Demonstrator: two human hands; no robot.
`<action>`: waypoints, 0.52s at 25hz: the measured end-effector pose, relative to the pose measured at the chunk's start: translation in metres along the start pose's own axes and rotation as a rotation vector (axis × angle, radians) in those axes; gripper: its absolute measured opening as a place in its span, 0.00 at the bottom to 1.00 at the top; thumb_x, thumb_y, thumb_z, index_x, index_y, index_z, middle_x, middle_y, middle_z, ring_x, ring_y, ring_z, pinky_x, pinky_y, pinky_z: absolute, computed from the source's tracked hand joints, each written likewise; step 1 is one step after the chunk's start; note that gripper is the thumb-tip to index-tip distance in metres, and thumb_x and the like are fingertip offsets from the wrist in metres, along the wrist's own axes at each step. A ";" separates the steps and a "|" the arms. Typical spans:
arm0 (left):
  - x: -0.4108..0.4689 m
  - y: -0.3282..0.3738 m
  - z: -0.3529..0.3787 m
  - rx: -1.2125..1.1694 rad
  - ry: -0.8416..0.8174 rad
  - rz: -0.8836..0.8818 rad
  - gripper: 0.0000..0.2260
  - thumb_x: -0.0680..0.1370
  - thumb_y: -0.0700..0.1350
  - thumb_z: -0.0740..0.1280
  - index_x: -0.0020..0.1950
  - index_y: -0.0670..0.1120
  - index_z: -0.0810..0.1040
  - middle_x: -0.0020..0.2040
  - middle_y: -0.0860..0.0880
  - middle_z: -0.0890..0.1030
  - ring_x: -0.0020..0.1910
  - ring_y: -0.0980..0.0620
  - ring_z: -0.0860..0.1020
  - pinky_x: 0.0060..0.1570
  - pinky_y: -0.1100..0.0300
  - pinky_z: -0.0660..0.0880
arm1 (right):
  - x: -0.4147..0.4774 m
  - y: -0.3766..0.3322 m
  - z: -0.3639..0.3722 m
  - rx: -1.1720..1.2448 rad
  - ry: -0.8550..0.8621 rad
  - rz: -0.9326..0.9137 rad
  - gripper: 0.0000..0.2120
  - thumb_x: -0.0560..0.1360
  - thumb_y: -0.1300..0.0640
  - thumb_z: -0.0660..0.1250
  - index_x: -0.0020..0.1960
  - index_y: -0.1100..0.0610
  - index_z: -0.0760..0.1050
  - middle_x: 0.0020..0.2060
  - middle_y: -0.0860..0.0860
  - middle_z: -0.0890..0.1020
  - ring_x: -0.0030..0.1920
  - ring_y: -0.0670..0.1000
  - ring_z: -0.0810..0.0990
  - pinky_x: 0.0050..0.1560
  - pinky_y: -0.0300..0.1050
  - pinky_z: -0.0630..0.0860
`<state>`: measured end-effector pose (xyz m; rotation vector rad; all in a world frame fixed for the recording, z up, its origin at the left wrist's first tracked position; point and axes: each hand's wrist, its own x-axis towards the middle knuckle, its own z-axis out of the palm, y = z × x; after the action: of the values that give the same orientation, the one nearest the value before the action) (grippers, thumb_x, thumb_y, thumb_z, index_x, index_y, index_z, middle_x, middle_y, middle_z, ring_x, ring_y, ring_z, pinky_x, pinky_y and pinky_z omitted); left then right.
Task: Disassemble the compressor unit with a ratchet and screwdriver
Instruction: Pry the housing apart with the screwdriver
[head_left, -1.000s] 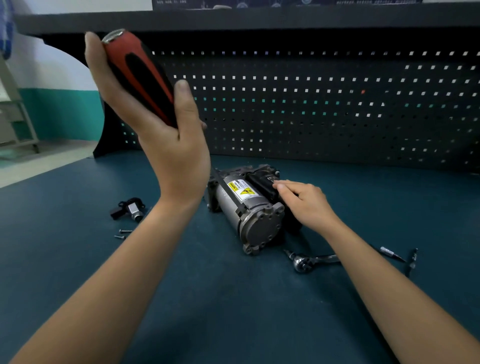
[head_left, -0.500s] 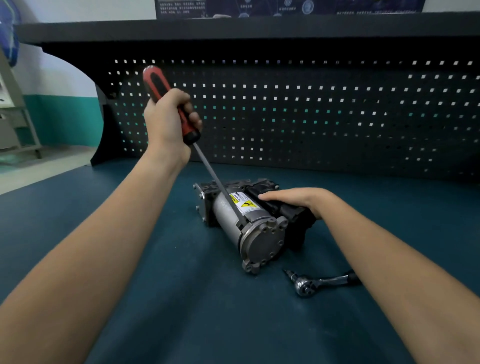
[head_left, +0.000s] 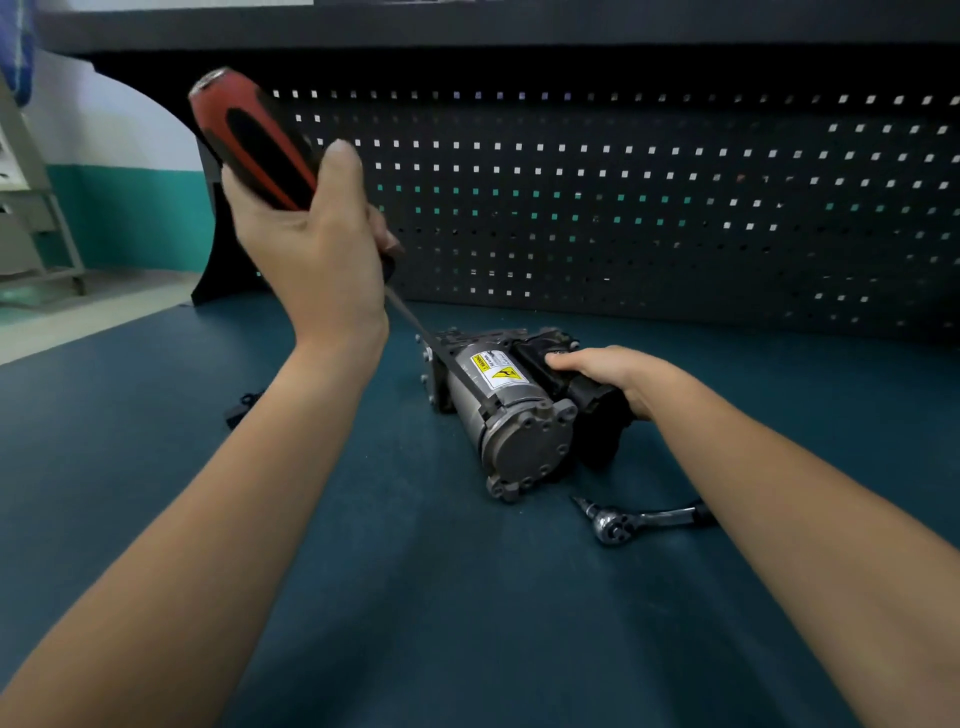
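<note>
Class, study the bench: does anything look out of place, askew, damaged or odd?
Nothing looks damaged or spilled. The ratchet lies loose in front of the compressor, and a small black part lies apart at left, half hidden by the left forearm.

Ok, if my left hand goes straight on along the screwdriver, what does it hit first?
Likely the compressor unit, near its far bracket end, where the screwdriver tip seems to sit; depth is unclear.

the left hand (head_left: 322, 254) drew the screwdriver (head_left: 260, 150) tip back along the compressor (head_left: 511, 415), from its front flange to its far end.
</note>
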<state>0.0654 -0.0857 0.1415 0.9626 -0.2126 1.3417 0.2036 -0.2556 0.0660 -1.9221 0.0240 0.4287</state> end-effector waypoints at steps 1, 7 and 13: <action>-0.003 0.001 -0.004 0.005 0.003 0.026 0.08 0.75 0.33 0.62 0.46 0.41 0.63 0.30 0.47 0.66 0.20 0.55 0.65 0.25 0.61 0.67 | -0.001 0.000 0.000 0.007 0.009 -0.003 0.12 0.72 0.50 0.71 0.44 0.59 0.76 0.24 0.52 0.82 0.23 0.50 0.80 0.22 0.39 0.74; -0.023 0.010 -0.008 0.061 -0.012 0.178 0.08 0.76 0.35 0.62 0.46 0.40 0.62 0.29 0.49 0.66 0.20 0.57 0.67 0.26 0.63 0.68 | -0.002 -0.004 0.003 0.029 0.044 -0.027 0.13 0.70 0.52 0.73 0.45 0.60 0.76 0.34 0.55 0.82 0.22 0.50 0.80 0.21 0.39 0.74; -0.036 0.013 -0.005 0.072 -0.031 0.241 0.09 0.76 0.35 0.63 0.51 0.38 0.63 0.28 0.57 0.71 0.20 0.58 0.68 0.25 0.65 0.69 | 0.001 -0.005 0.003 0.014 0.048 -0.045 0.21 0.68 0.52 0.75 0.56 0.61 0.75 0.43 0.57 0.83 0.31 0.53 0.82 0.28 0.43 0.78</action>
<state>0.0418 -0.1090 0.1215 1.0430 -0.3138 1.5644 0.2044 -0.2513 0.0691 -1.9152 0.0151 0.3513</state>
